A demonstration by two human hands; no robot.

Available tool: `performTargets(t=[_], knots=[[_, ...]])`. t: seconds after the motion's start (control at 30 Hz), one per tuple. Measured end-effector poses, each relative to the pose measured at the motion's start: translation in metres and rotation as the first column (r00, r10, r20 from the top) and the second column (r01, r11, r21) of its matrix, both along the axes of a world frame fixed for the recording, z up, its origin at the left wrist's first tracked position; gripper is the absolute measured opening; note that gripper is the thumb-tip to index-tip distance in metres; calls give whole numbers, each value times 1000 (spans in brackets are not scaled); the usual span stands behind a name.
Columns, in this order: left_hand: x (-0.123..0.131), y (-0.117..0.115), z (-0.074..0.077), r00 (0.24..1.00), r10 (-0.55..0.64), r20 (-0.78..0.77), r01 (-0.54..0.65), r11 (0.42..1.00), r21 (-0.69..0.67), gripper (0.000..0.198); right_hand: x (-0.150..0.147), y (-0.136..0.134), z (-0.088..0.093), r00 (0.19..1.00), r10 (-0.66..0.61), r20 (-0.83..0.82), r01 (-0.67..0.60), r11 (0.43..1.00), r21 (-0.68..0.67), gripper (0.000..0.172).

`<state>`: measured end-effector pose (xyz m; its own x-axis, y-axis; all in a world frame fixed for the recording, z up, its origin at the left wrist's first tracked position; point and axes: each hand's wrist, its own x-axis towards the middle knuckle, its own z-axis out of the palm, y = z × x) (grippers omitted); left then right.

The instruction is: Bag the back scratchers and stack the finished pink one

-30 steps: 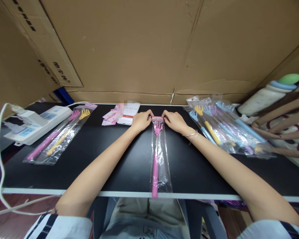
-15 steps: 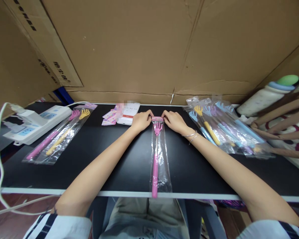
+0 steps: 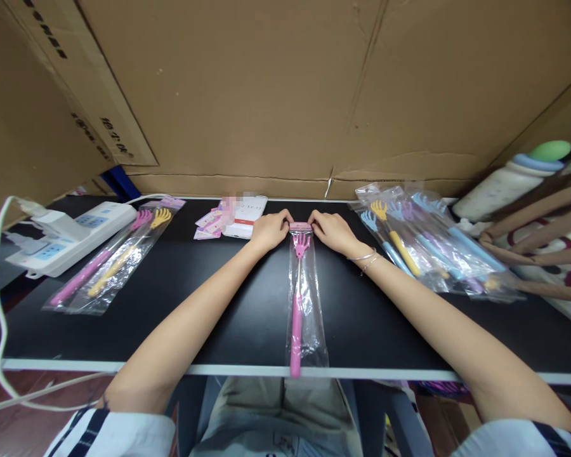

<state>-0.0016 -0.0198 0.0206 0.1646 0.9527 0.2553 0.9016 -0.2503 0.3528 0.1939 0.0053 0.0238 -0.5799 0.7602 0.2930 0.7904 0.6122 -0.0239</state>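
Note:
A pink back scratcher [image 3: 295,333] lies upright in my view inside a clear plastic bag [image 3: 316,324], its claw end away from me and its handle end at the table's front edge. Across the bag's far end sits a pink printed card [image 3: 300,226]. My left hand [image 3: 269,231] has its curled fingers pinched at the left corner of that end. At the right corner, my right hand [image 3: 334,232], with bracelets at the wrist, pinches in the same way. The fingertips partly hide both corners.
Bagged pink and yellow back scratchers [image 3: 117,270] lie left, beside a power strip [image 3: 76,235] with a white cable. Pink cards [image 3: 209,223] and a white phone [image 3: 247,216] lie behind my left hand. Several bagged scratchers [image 3: 428,244] and a bottle [image 3: 504,187] are right. Cardboard [image 3: 266,95] walls the back.
Almost nothing differs. Both hands stay at the bag's far corners, and the bagged back scratcher lies in the same place.

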Motion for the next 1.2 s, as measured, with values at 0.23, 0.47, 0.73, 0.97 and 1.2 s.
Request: performTargets(t=[0.23,0.47,0.73,0.97,1.2], knots=[[0,-1,1,1000,3,-6,-3,1000,-3,23,-1,-2,2,1000,-10,4,10,1000,-9,21],[1,-2,1,1000,4,-19,-4,1000,8,24,-1,-2,2,1000,-10,9,10,1000,-17,22],[1,-2,0,999,13,-29,-12,1000,24,24,-1,-3,2,1000,-12,10,12,1000,-16,22],[1,-3,0,999,6,-35,-6,1000,24,24,-1,-3,3,1000,-10,18,11,1000,-13,22],[1,-4,1,999,12,-34,-11,1000,21,24,-1,-4,3,1000,-13,16,14,1000,-20,22]])
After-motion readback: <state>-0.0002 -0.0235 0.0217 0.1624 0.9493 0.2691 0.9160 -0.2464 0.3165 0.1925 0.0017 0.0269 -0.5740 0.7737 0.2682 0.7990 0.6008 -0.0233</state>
